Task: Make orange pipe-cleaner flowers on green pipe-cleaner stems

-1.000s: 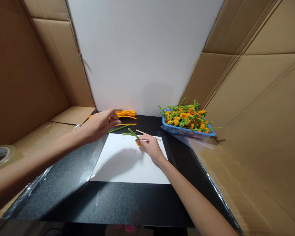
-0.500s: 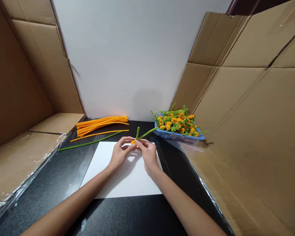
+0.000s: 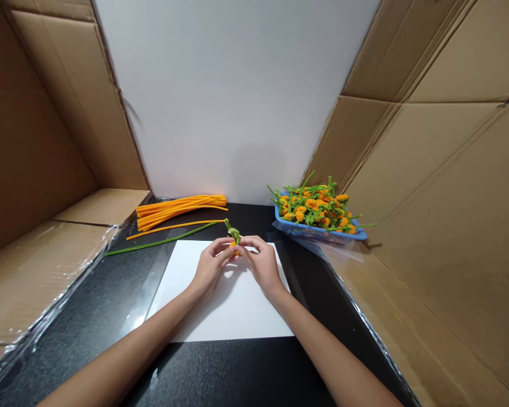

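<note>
**Green stem [image 3: 233,232] and orange curl [image 3: 236,253] held tight**

The fuzzy green stem pokes up just above the fingertips [image 3: 251,239] and bends over at the top. The small orange curl sits lower down, mostly hidden between the fingers.

Two hands [image 3: 237,261] hold one flower [image 3: 234,233]; far left lie one green pipe cleaner [image 3: 161,242] and one orange pipe cleaner [image 3: 173,228]; far right, one basket [image 3: 318,233].

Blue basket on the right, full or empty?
Full: orange-and-green pipe-cleaner flowers are heaped above the rim of the blue plastic basket.
</note>
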Demonstrator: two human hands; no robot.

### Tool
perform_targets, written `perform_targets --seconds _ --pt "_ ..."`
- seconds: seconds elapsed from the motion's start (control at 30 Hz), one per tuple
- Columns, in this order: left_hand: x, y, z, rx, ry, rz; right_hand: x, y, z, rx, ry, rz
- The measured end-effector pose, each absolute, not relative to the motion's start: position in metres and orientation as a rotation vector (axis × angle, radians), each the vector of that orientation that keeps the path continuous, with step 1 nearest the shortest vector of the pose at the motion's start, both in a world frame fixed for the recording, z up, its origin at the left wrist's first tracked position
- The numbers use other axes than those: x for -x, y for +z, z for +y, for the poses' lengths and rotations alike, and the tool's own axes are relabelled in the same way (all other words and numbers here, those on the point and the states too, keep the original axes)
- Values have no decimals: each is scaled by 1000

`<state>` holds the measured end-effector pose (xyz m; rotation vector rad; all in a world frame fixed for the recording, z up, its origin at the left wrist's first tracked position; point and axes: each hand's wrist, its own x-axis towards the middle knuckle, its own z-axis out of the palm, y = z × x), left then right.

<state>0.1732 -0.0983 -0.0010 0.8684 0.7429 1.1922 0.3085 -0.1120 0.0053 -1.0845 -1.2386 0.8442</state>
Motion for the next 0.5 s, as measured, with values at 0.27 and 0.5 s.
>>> perform_targets --seconds 0.27,0.5 --pt "-172 4 -97 -795 1152 714 -315 6 -108 950 885 -1403" --pt "-166 3 -92 -987 1079 691 -320 4 -103 1052 815 -1356"
